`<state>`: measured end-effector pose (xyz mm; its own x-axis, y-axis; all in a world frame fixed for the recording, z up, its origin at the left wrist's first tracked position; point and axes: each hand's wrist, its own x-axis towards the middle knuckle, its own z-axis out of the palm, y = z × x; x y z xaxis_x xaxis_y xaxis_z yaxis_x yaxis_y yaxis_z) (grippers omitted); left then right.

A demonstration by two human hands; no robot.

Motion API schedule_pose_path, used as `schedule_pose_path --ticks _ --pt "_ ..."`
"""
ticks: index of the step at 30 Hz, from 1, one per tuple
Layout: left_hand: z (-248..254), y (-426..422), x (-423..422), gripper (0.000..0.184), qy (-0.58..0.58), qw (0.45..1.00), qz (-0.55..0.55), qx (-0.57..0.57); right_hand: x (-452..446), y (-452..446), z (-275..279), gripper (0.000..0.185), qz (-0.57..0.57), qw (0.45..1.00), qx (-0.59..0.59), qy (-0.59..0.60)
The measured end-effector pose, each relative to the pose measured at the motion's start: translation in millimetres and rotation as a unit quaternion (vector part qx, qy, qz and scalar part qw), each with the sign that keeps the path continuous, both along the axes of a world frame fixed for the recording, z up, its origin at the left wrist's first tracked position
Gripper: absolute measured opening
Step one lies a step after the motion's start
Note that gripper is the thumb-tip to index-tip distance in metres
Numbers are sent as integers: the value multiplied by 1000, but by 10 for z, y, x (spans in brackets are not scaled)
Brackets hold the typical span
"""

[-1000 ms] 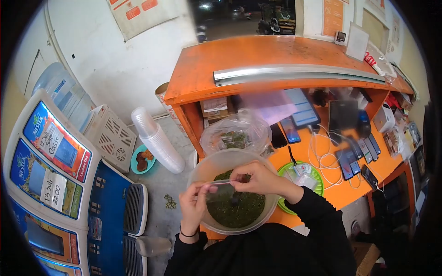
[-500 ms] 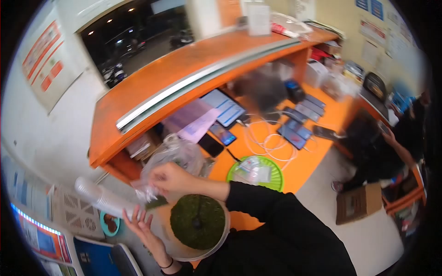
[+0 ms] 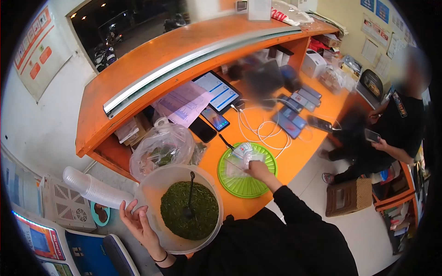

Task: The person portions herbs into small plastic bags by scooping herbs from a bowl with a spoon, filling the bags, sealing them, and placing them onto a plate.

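My left hand [image 3: 142,230] is raised at the left side of a clear plastic tub [image 3: 149,184], palm up and fingers apart, loosely bent, with nothing visible in them. Finely chopped green leaves [image 3: 179,221] lie in the tub, and a black spoon [image 3: 190,198] stands in them. Close to my left fingertips is the end of a long stack of clear plastic cups [image 3: 94,187]. My right hand [image 3: 260,170] reaches over a round green tray [image 3: 244,189], its fingers closed on small clear plastic bags [image 3: 239,166] lying there; the fingertips are partly hidden.
Behind the tub sits a large clear bag [image 3: 161,149] with green leaves inside. Phones [image 3: 214,118], a tablet [image 3: 218,92] and white cables [image 3: 260,135] spread over the orange desk. A raised orange counter [image 3: 138,87] borders the back. At right, a person [image 3: 400,124] holds a phone.
My right hand has moved right, from above the tub, where it held a small clear bag, to the bags on the green tray. My left hand stays beside the tub. The person at right now shows more fully.
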<state>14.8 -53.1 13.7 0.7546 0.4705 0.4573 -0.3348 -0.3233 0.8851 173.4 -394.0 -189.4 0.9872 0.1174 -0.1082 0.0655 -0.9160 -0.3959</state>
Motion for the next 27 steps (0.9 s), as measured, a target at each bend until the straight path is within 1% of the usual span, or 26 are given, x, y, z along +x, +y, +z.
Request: schedule_pose_path --ticks 3,6,8,12,15,18,21,24,25,26,27 --pt "-30 16 -6 45 4 1000 -6 0 -224 155 -179 25 -49 979 21 -199" --pt "-39 41 -8 44 11 1000 -4 9 -248 109 -334 28 -69 983 42 -163" --pt "-43 41 -23 42 16 1000 2 12 -222 46 -437 23 -40 981 44 -185" --pt "-43 38 -22 39 15 1000 -6 -2 -242 27 -217 17 30 970 55 -233" --pt "-31 32 -17 38 16 1000 -11 -5 -175 66 -431 17 13 943 35 -330" --pt "-29 37 -20 37 20 1000 -13 -1 -193 43 -547 22 47 975 35 -214" --pt "-8 22 -40 36 33 999 -8 -11 -236 2 -550 19 73 953 7 -294" --pt "-29 54 -50 31 41 999 -11 17 -374 1 -39 14 9 993 30 -112" --pt "-21 46 -47 27 43 999 -9 10 -383 -19 -79 10 -18 978 91 -187" --pt "-20 49 -44 26 45 999 -5 6 -389 -30 -22 9 -23 982 97 -162" --pt "-23 54 -40 24 48 999 -1 2 -403 -46 161 8 -29 985 103 -136"
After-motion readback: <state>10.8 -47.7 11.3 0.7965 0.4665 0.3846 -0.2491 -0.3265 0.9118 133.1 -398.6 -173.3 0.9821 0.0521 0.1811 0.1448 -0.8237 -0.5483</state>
